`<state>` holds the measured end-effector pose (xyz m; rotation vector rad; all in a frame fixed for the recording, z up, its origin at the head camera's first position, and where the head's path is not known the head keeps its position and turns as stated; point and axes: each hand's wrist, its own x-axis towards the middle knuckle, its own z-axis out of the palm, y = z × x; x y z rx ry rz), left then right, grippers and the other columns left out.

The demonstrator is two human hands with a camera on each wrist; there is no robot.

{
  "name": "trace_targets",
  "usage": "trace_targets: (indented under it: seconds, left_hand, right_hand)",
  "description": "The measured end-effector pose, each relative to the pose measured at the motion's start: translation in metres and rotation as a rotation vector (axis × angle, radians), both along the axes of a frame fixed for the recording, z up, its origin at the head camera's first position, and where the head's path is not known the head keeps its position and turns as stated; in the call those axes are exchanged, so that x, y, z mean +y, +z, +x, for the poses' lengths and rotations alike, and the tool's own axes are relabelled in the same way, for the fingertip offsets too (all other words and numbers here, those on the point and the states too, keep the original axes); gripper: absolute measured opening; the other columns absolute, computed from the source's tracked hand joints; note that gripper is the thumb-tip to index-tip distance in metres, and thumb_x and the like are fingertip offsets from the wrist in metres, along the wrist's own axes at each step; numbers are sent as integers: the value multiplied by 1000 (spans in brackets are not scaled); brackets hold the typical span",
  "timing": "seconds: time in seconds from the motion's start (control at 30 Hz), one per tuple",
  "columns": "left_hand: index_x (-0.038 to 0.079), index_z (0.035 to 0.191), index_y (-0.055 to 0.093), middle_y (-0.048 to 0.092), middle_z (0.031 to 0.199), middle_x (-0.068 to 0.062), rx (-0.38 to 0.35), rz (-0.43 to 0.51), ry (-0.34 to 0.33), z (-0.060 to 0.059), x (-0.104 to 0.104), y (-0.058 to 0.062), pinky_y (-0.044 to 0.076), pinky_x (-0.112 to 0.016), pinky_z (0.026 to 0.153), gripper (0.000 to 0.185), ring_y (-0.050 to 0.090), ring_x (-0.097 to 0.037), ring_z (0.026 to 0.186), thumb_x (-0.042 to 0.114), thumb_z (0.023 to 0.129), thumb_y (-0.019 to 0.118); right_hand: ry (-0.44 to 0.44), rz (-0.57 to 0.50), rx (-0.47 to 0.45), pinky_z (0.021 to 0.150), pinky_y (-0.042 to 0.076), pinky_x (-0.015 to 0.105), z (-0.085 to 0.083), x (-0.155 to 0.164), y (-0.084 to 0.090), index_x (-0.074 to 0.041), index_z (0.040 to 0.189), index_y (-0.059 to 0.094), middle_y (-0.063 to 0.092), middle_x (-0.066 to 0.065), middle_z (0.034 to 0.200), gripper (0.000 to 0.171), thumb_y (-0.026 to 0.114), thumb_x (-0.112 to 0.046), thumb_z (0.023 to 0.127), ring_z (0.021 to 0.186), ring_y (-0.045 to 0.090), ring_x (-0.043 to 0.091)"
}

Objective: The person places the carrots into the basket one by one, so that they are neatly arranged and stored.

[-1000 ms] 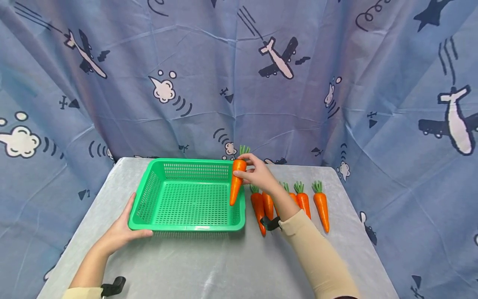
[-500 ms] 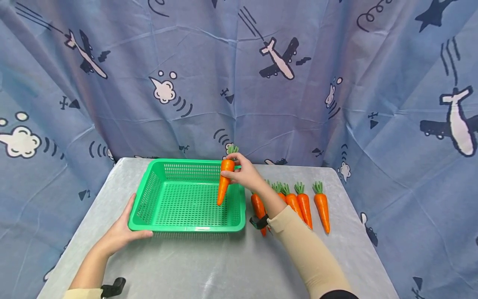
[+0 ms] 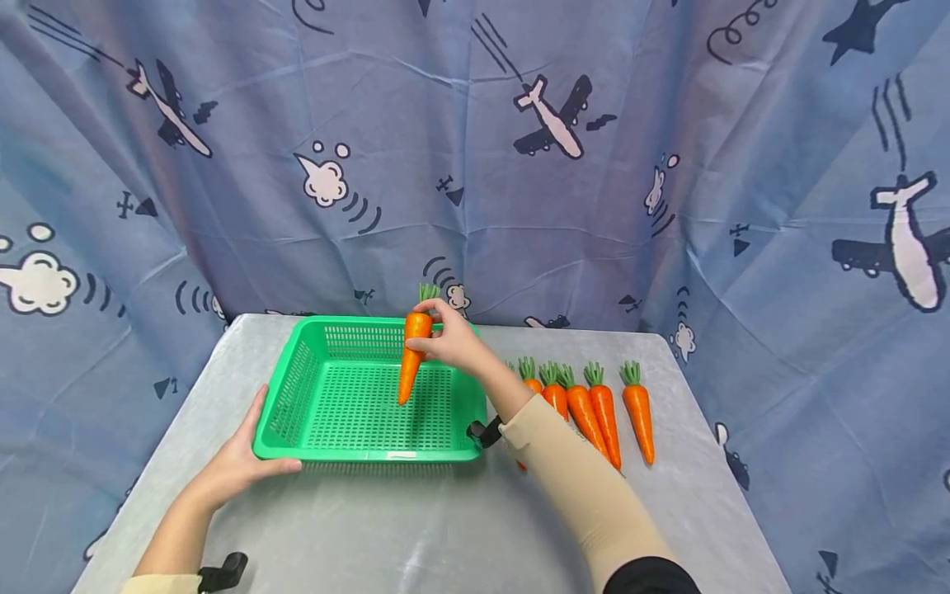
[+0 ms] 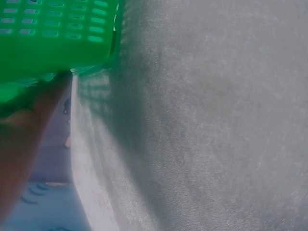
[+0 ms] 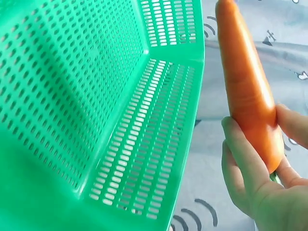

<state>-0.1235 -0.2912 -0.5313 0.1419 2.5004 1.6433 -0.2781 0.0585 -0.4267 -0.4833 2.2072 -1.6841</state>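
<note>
An orange carrot (image 3: 412, 355) with short green stems is held by my right hand (image 3: 453, 340), thumb and fingers pinching its thick upper end. It hangs tip down over the green plastic basket (image 3: 371, 454), apart from its floor. My left hand (image 3: 241, 458) touches the basket's front left corner, with straight fingers along the left side and the thumb along the front. The right wrist view has the carrot (image 5: 248, 91) between thumb and fingers, beside the basket's slotted wall (image 5: 144, 139). In the left wrist view, a dark, blurred finger (image 4: 53, 89) reaches the basket's edge (image 4: 57, 60).
Several more carrots (image 3: 604, 408) lie right of the basket on the grey table (image 3: 416, 528), some partly covered by the right forearm. One carrot (image 3: 640, 421) lies apart at the far right. A blue curtain (image 3: 460, 181) with airplane prints hangs behind the table.
My right hand has carried the carrot leftward, from the basket's right wall to over its inside. More carrots now show behind the forearm. My left hand and the basket look unmoved.
</note>
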Motion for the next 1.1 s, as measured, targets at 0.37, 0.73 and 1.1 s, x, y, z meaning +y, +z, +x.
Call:
trace_targets:
  seconds: [0.37,0.73,1.1]
  left_hand:
    - [40,159,-17,-3,169,-17,-6,4,0,1,0,2,18,-71,110,135,12,-47,148,8,78,86]
    - [40,159,-17,0,169,-17,-4,-20,7,1,0,2,21,-69,111,135,14,-47,148,10,77,87]
    - [38,160,-15,6,169,-18,1,-62,15,4,-1,1,30,-10,95,132,22,-43,145,15,78,87]
  right_hand:
    - [49,25,8,77,60,51,-10,-32,-6,-14,133,53,51,19,124,53,79,-10,87,97,67,32]
    - [48,1,-49,80,58,56,-14,-68,-16,-15,129,55,54,16,120,52,81,-6,85,96,66,31]
    - [91,-64,-127,84,56,58,-10,-101,-27,-10,132,52,54,14,115,56,78,4,85,96,65,30]
